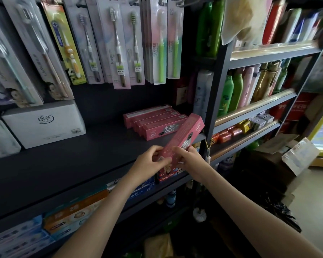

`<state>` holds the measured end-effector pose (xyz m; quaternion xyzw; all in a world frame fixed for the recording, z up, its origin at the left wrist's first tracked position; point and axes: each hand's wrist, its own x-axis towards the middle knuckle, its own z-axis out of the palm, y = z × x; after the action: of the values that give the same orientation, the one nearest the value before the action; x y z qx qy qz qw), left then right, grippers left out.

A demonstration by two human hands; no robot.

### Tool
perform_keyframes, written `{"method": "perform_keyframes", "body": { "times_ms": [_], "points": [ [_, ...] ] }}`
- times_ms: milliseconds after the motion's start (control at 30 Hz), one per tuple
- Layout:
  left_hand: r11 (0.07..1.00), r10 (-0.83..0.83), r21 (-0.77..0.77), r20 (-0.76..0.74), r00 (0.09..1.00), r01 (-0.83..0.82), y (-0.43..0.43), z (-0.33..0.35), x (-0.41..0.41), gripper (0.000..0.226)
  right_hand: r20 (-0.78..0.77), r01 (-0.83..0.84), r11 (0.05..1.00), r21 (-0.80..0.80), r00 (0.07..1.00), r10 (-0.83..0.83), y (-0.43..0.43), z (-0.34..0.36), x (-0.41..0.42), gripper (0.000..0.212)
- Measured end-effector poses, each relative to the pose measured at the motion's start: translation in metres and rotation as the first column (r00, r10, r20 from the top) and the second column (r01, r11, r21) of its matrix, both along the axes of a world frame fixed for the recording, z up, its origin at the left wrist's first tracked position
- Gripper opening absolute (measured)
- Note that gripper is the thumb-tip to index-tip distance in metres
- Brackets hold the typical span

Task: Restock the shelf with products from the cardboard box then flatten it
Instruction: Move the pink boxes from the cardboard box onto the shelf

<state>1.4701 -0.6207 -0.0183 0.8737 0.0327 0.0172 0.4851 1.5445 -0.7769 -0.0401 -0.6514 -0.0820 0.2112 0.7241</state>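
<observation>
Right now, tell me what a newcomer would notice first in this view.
The pink toothpaste box draws the eye first, held tilted by the left hand and right hand at centre, above the dark shelf. Behind it lies a row of matching pink boxes on that shelf. Above hang toothbrush packs, and green bottles stand on the right-hand shelves.

Saw toothbrush packs [117, 43] hanging in a row up top, those at left tilted. Found a white box [45, 123] standing beneath them at left. Noted green bottles [231, 94] upright to the right, pink bottles [247, 84] just beside them. Spotted a Colgate box [168, 174] lower down, an orange box [76, 211] further left, a black bag [280, 215] on the floor [315, 202], and a pale plastic bag [239, 19] dangling top right.
</observation>
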Motion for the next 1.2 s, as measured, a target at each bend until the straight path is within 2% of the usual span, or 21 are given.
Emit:
{"method": "perform_keyframes", "body": {
  "times_ms": [67,167,267,367,433,467,533,567,633,667,733,833,900,1033,1100,1200],
  "points": [
    [0.998,0.03,-0.06,-0.002,1.0,-0.03,0.003,0.001,0.005,0.04,0.07,0.0,0.997,-0.074,0.998,0.005,0.0,0.001,0.003,0.036],
    [0.994,0.086,-0.071,0.032,0.996,-0.084,0.008,0.005,0.015,0.034,0.127,-0.04,0.982,-0.185,0.99,0.064,-0.004,0.001,0.007,0.047],
    [0.993,0.077,-0.097,0.03,0.997,-0.074,0.011,0.009,0.026,0.036,0.143,-0.087,0.983,-0.163,0.984,0.111,-0.003,0.002,0.006,0.04],
    [0.998,-0.004,-0.063,-0.071,0.997,-0.001,0.007,0.015,0.028,0.058,0.066,-0.087,0.995,0.04,0.994,0.084,0.001,0.005,0.002,0.021],
    [0.996,-0.082,-0.056,-0.193,0.978,0.073,0.001,0.015,0.025,0.06,-0.05,-0.058,0.978,0.199,0.996,0.069,0.002,0.002,0.005,0.03],
    [0.991,-0.112,-0.104,-0.243,0.964,0.089,-0.001,0.012,0.025,0.056,-0.092,-0.039,0.961,0.274,0.994,0.066,0.001,0.0,0.008,0.036],
    [0.977,-0.116,-0.205,-0.294,0.949,0.056,-0.003,0.004,0.023,0.056,-0.137,-0.019,0.915,0.404,0.987,0.081,-0.002,-0.004,0.013,0.044],
    [0.98,-0.099,-0.194,-0.285,0.953,0.044,-0.004,0.0,0.023,0.059,-0.152,-0.025,0.908,0.418,0.984,0.097,-0.005,-0.005,0.015,0.049],
    [0.998,-0.037,0.034,-0.199,0.979,0.044,-0.004,-0.007,0.025,0.064,-0.159,-0.042,0.951,0.305,0.983,0.095,-0.01,-0.002,0.017,0.056],
    [0.984,0.002,0.178,-0.118,0.993,0.019,-0.003,-0.01,0.026,0.066,-0.158,-0.032,0.976,0.214,0.985,0.067,-0.012,-0.001,0.018,0.052],
    [0.918,0.063,0.387,0.079,0.995,-0.089,0.0,-0.012,0.028,0.065,-0.157,0.022,0.997,0.079,0.988,-0.01,-0.015,-0.001,0.022,0.04],
    [0.785,0.049,0.577,0.301,0.952,-0.223,0.01,-0.016,0.036,0.059,-0.183,0.104,0.994,0.037,0.978,-0.096,-0.012,-0.003,0.028,0.032],
    [0.736,0.022,0.63,0.341,0.94,-0.246,0.016,-0.019,0.04,0.057,-0.21,0.118,0.99,0.082,0.973,-0.099,-0.005,-0.003,0.033,0.03],
    [0.714,0.006,0.661,0.324,0.946,-0.231,0.021,-0.025,0.049,0.059,-0.28,0.16,0.977,0.144,0.953,-0.115,0.011,-0.001,0.047,0.03],
    [0.716,0.026,0.657,0.315,0.949,-0.238,0.022,-0.029,0.053,0.06,-0.312,0.183,0.971,0.153,0.941,-0.129,0.016,-0.002,0.054,0.032],
    [0.752,0.057,0.613,0.305,0.951,-0.241,0.021,-0.034,0.057,0.061,-0.343,0.196,0.93,0.311,0.936,-0.082,0.02,-0.004,0.061,0.029]
  ]
}}
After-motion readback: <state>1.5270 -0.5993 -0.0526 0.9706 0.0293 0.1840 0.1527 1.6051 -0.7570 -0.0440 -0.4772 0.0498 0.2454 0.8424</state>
